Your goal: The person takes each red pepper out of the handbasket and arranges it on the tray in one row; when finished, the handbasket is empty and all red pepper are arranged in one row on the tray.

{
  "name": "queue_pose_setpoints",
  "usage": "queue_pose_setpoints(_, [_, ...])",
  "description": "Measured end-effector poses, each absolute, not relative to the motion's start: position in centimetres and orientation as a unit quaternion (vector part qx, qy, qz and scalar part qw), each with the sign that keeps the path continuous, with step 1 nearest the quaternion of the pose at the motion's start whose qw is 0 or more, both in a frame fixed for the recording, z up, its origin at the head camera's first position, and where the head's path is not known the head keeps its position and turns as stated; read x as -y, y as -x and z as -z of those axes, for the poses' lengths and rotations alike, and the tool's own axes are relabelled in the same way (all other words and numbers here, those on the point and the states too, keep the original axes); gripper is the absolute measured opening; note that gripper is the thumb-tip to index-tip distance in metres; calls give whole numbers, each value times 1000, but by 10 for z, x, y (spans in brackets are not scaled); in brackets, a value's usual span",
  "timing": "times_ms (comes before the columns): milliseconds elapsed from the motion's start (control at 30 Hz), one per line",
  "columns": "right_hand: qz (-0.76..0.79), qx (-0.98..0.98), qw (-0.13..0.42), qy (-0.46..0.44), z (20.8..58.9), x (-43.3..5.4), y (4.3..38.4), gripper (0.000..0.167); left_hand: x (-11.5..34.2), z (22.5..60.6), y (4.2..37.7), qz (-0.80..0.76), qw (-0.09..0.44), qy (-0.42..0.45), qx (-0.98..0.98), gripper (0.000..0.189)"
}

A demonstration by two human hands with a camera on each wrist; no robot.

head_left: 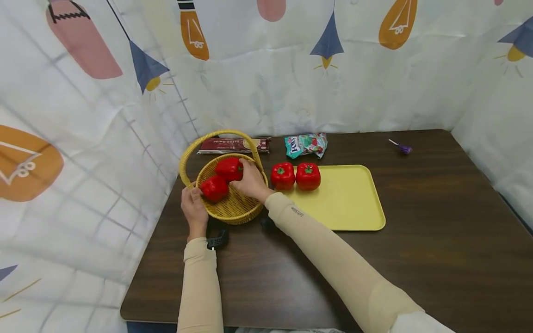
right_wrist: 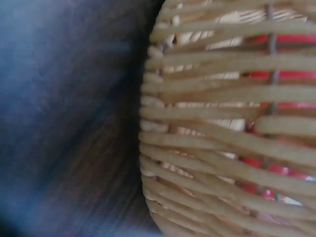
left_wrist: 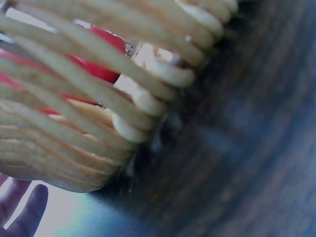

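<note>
A yellow woven basket [head_left: 235, 210] with a tall arched handle stands at the left of the table. Inside it lie two red bell peppers, one toward the back [head_left: 229, 169] and one nearer the left rim [head_left: 215, 188]. My right hand [head_left: 251, 181] reaches over the rim, fingers and thumb around the right side of the back pepper. At the left rim, near the handle's foot, my left hand [head_left: 194, 208] holds the basket. Both wrist views look at the woven wall [left_wrist: 74, 94] [right_wrist: 212, 118] from outside, with red showing through its gaps.
Right of the basket, two more red bell peppers [head_left: 282, 175] [head_left: 308, 176] sit on the left end of a yellow tray [head_left: 354, 203]. Behind are a dark red packet [head_left: 220, 145] and a teal snack bag [head_left: 306, 144]. A purple lollipop [head_left: 404, 149] lies at back right.
</note>
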State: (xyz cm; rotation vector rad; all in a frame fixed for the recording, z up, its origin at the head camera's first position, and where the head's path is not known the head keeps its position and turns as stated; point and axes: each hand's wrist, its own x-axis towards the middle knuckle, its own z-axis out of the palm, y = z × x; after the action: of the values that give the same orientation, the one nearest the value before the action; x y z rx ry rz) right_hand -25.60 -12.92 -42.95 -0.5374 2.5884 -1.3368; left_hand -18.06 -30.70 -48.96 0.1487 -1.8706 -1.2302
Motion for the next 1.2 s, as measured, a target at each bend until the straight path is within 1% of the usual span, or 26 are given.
queue_pose_setpoints(267, [430, -879, 86, 186, 435, 135, 268, 81, 303, 484, 177, 493, 435, -54, 751, 75])
queue_pose_setpoints(367, [427, -882, 84, 181, 436, 136, 269, 80, 306, 490, 180, 487, 433, -56, 757, 76])
queue_pose_setpoints(600, [415, -888, 81, 182, 437, 140, 268, 72, 305, 488, 179, 486, 430, -56, 759, 77])
queue_pose_setpoints(833, [410, -888, 87, 186, 441, 144, 269, 80, 298, 482, 177, 489, 444, -50, 749, 73])
queue_pose_setpoints(1000, [408, -887, 94, 194, 442, 146, 269, 85, 300, 485, 177, 486, 442, -49, 752, 76])
queue_pose_setpoints(1100, [408, -887, 93, 196, 442, 147, 269, 85, 304, 489, 179, 481, 437, -52, 758, 77])
queue_pose_setpoints(1200, [416, -882, 93, 200, 440, 148, 268, 81, 307, 489, 179, 476, 438, -54, 761, 77])
